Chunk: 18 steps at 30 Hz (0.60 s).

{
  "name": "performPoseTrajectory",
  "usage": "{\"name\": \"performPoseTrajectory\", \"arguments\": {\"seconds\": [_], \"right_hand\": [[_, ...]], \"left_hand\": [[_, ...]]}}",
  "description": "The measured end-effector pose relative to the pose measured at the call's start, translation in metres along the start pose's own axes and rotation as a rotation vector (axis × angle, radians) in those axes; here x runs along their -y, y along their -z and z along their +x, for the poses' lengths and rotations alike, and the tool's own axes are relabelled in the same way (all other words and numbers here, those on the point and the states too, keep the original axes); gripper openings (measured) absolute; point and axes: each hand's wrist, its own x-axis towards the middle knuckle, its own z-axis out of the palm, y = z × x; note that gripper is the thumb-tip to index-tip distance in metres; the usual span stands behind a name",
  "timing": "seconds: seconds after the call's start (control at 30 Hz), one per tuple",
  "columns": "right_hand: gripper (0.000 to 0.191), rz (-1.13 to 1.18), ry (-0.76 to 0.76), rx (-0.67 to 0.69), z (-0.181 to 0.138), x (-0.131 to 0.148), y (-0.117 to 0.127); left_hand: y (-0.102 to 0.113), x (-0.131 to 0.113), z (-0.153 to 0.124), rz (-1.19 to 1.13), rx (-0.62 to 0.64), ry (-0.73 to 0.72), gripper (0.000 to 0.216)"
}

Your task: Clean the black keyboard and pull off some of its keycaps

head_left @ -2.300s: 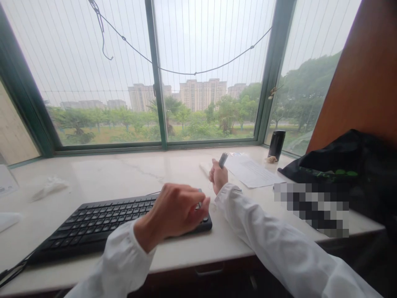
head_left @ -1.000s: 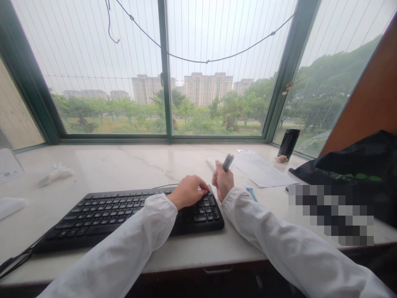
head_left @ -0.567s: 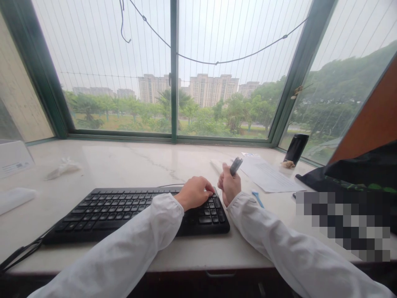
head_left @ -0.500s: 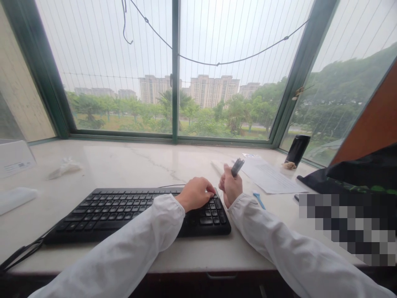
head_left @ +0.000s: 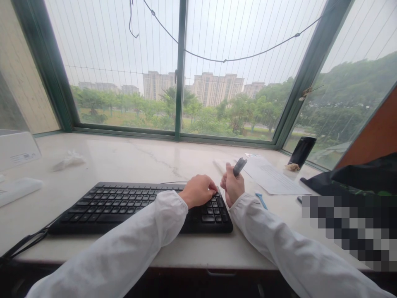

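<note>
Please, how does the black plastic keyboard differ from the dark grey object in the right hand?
The long black plastic keyboard is much larger than the visible part of the narrow dark grey object. The keyboard lies flat on the white counter; the dark grey object is held tilted in the right hand. Both are dark-coloured.

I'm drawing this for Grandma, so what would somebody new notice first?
First, the big window across the back, with buildings and trees outside. Then the black keyboard on the pale counter, the left grip at its upper right. Just right of that, the right grip clutches a dark grey object.
</note>
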Motion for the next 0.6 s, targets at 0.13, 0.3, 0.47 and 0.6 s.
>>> {"name": "performPoseTrajectory", "arguments": {"seconds": [0.13, 0.3, 0.47, 0.6], "right_hand": [[0.045, 0.003, -0.001, 0.019, 0.001, -0.002, 0.000], [0.043, 0.040, -0.050, 0.025, 0.005, -0.002, 0.001], [0.042, 0.108, -0.206, 0.021, 0.011, 0.000, 0.003], [0.043, 0.065, -0.173, 0.061, 0.007, 0.002, 0.001]], "left_hand": [[-0.001, 0.001, 0.000, -0.003, 0.000, 0.007, 0.024], [-0.003, 0.003, 0.000, -0.008, -0.014, 0.002, 0.024], [-0.005, 0.008, 0.003, -0.031, -0.014, 0.020, 0.023], [-0.005, 0.011, 0.005, -0.053, 0.008, 0.043, 0.024]]}}
